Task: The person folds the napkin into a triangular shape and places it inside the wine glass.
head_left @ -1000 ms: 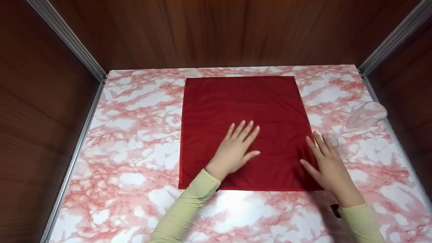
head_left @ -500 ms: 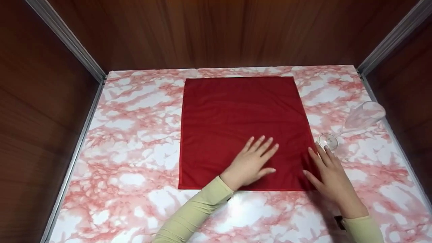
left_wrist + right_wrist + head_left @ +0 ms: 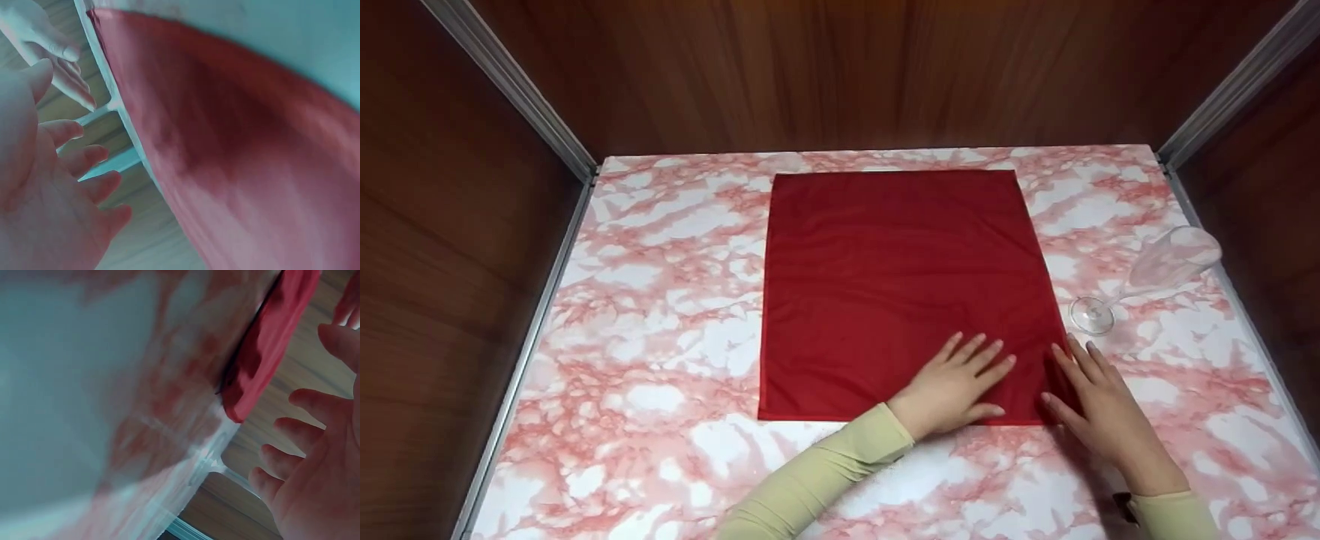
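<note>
With left hand (image 3: pixel 949 391) and right hand (image 3: pixel 1110 416), fingers outspread and empty, by the near-right corner of the red fabric square (image 3: pixel 877 270) on the pink-marbled table (image 3: pixel 652 360), a forward nudge risked toppling the clear stemmed glass (image 3: pixel 1174 259).

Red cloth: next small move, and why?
I'd probably have the right hand gently pinch the red cloth at its near right corner: that hand is right by the corner, relaxed and holding nothing, with the left hand over the cloth nearby. Gently, because the wine glass has its foot close to the cloth's right edge.
</note>
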Action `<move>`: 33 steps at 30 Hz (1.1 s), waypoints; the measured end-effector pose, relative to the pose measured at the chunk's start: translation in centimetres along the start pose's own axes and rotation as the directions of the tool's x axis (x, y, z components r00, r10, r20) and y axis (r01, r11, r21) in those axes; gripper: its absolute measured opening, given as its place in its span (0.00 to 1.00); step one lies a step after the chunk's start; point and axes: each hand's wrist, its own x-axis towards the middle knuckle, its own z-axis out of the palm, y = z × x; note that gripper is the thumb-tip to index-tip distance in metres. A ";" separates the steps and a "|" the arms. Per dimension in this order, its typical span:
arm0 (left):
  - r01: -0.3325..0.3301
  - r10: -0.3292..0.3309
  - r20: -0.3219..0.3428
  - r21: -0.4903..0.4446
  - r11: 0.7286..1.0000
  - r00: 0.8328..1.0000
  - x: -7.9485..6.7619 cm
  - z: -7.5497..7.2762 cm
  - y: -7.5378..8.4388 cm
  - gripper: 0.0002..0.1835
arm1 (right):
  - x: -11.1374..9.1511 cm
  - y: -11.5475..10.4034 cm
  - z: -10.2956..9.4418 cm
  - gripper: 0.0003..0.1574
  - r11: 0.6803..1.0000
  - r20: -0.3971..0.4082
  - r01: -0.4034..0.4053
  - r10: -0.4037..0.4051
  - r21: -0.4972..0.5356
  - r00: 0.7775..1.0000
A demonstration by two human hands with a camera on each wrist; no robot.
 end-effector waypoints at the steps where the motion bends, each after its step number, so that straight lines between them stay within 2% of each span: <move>1: -0.004 0.004 0.008 0.001 1.000 1.000 0.1 0.1 0.3 0.38 | -0.1 0.0 0.0 0.43 1.000 0.005 0.000 0.000 0.004 1.000; 7: -0.028 0.027 0.024 0.023 0.999 0.999 0.8 0.8 1.7 0.37 | -0.5 0.1 0.0 0.42 1.000 0.028 0.002 -0.003 0.014 1.000; 16: -0.016 0.014 0.038 0.027 1.000 0.999 1.1 1.8 2.4 0.38 | -0.9 0.2 0.4 0.42 1.000 0.048 0.003 -0.004 0.020 0.999; 29: 0.008 -0.010 0.106 0.018 1.000 0.994 1.4 1.6 2.8 0.38 | -1.3 0.0 0.6 0.44 0.999 0.117 -0.009 0.003 0.050 0.993; 33: 0.009 -0.010 0.103 0.015 1.000 0.995 1.4 1.6 2.8 0.38 | -1.5 0.0 0.5 0.44 0.998 0.116 -0.005 -0.002 0.058 0.993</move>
